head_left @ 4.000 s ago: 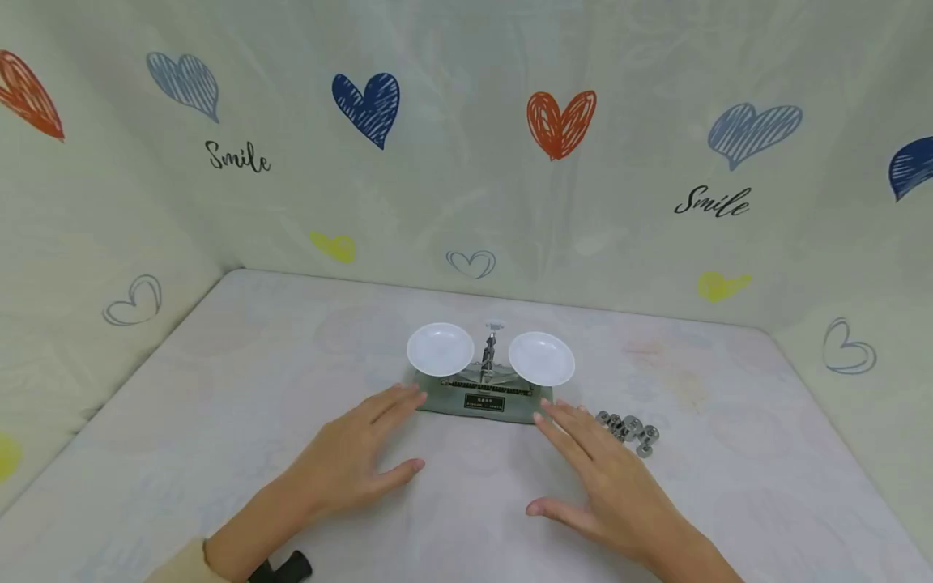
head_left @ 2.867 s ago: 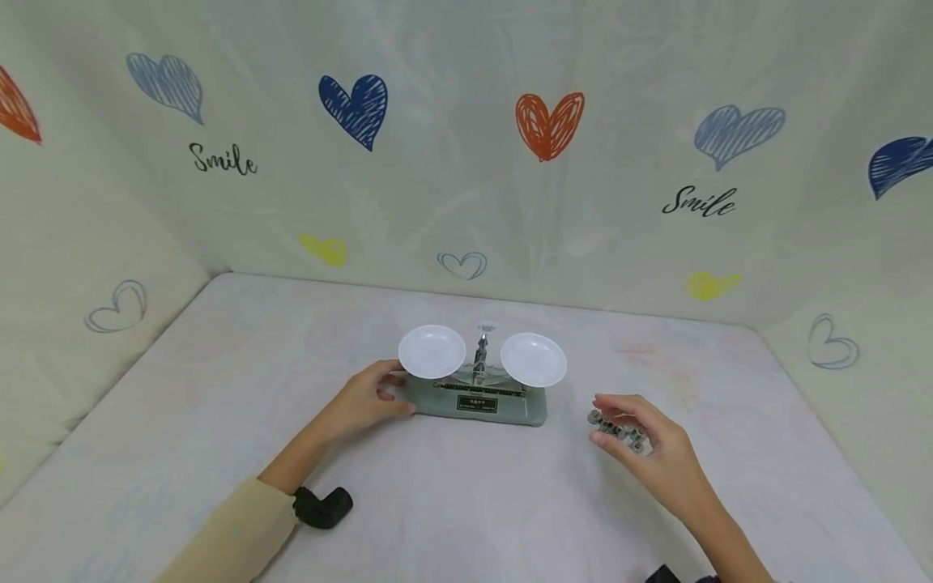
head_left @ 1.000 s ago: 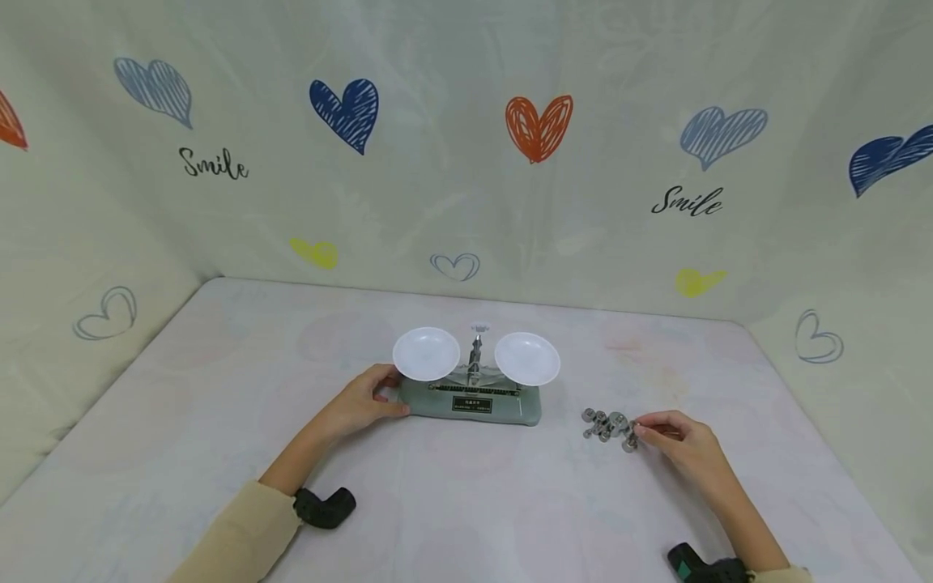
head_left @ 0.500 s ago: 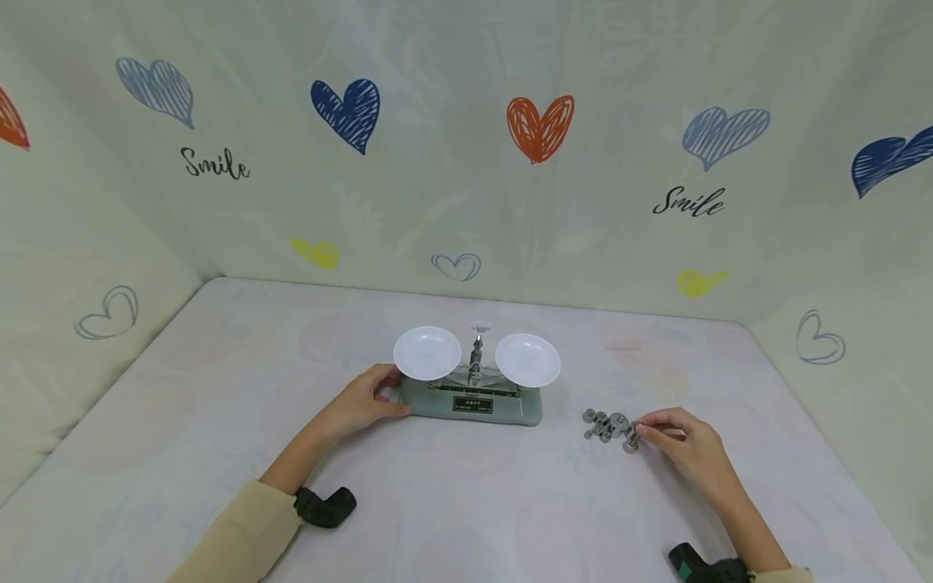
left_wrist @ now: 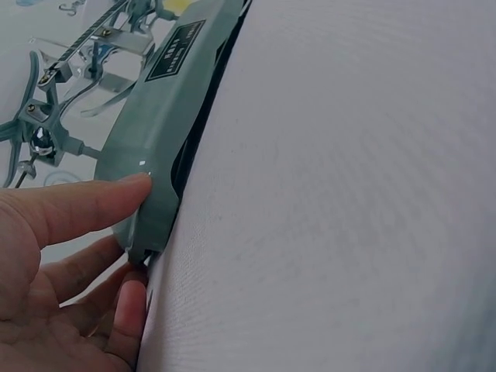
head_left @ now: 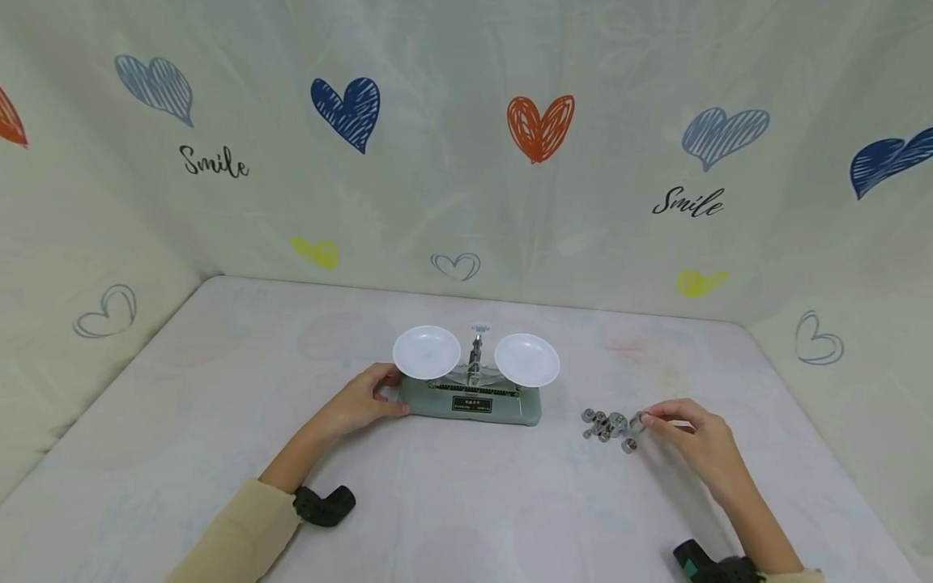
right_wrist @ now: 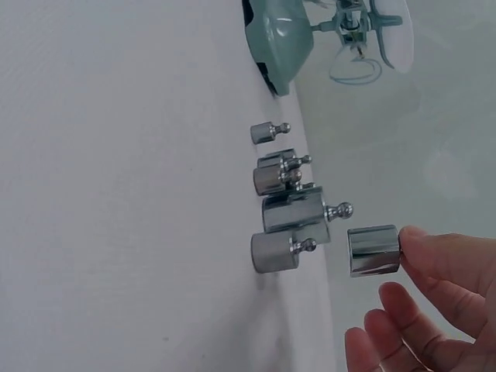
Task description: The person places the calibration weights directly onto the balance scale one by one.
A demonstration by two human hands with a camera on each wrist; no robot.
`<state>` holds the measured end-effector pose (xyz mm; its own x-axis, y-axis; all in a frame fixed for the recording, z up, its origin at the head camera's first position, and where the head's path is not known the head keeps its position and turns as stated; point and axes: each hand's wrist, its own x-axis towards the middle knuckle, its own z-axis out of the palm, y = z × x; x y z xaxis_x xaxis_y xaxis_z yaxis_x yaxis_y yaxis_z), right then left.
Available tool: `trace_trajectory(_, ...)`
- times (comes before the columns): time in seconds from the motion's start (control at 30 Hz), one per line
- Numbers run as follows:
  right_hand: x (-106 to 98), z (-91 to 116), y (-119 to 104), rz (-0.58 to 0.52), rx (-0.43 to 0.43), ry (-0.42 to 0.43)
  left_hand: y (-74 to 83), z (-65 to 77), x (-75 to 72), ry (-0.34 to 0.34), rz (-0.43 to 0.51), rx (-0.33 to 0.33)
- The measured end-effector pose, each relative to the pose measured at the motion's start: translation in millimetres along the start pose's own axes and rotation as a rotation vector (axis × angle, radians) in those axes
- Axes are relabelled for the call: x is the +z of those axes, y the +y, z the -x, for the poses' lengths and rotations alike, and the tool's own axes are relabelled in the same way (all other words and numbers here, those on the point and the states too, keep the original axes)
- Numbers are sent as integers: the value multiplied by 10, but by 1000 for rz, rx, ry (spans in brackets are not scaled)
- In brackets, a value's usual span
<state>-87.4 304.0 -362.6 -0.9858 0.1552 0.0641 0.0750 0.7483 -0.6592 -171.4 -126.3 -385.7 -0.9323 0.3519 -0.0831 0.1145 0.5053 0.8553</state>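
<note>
A balance scale (head_left: 474, 405) with a grey-green base and two white pans (head_left: 426, 353) stands mid-table. My left hand (head_left: 362, 401) grips the left end of its base. In the left wrist view the thumb (left_wrist: 116, 203) lies on the base's end and the fingers reach behind it. My right hand (head_left: 696, 441) pinches a cylindrical metal weight (right_wrist: 373, 251) at its top; the knob is hidden by the fingertips. That weight hangs just above the table, beside several other knobbed metal weights (right_wrist: 294, 209) standing in a group right of the scale.
The table has a pale cloth (head_left: 452, 502). Behind it hangs a light curtain (head_left: 452, 210) printed with hearts and the word Smile. A black device (head_left: 324, 507) is on each wrist, and sleeves are beige.
Both hands were spread before the scale. The left hand has taken hold of the base's left end. The right moved to the weights, pinched one and has just lifted it slightly rightward.
</note>
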Motion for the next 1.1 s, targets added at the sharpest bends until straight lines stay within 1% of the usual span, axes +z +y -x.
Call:
trace_trajectory(0.13,-4,-19,-59,-19,-6,12,18,12,-4,-4,2,0)
trace_trajectory(0.23,-18,-32,-154,-21,-20,13,21,22,-10,-4,7,-3)
trace_trajectory(0.37,-39,-43,-316,-12,-71,9,0,19,-19,-8,12,-1)
trace_trajectory(0.5,-27,-87,-418,-21,-92,1,-25,9,-24,-10,14,0)
trace_trajectory(0.57,12,-146,-387,-45,-94,0,-29,9,-25,-12,13,2)
trace_trajectory(0.6,48,-201,-313,-77,-113,5,-27,11,-27,-13,13,1)
trace_trajectory(0.67,94,-281,-248,-111,-135,-5,-24,15,-30,-15,13,-1)
trace_trajectory(0.73,160,-359,-169,-149,-152,15,-20,19,-33,-16,10,0)
trace_trajectory(0.77,158,-373,-196,-147,-160,-2,-19,20,-34,-17,11,1)
trace_trajectory(0.8,159,-382,-234,-149,-164,-8,-23,17,-36,-18,12,1)
trace_trajectory(0.83,143,-364,-332,-126,-159,-15,-26,13,-37,-17,14,2)
trace_trajectory(0.87,152,-363,-381,-133,-162,4,-27,9,-36,-16,16,4)
trace_trajectory(0.93,120,-325,-567,-132,-171,-6,-35,-3,-31,-15,20,6)
trace_trajectory(0.97,94,-297,-673,-106,-173,-16,-38,-10,-29,-17,18,12)
trace_trajectory(1.0,89,-279,-757,-98,-177,-8,-42,-17,-24,-16,17,13)
trace_trajectory(1.07,89,-260,-887,-95,-178,-2,-45,-26,-15,-13,15,13)
trace_trajectory(1.1,84,-254,-949,-80,-175,-15,-48,-30,-11,-12,13,13)
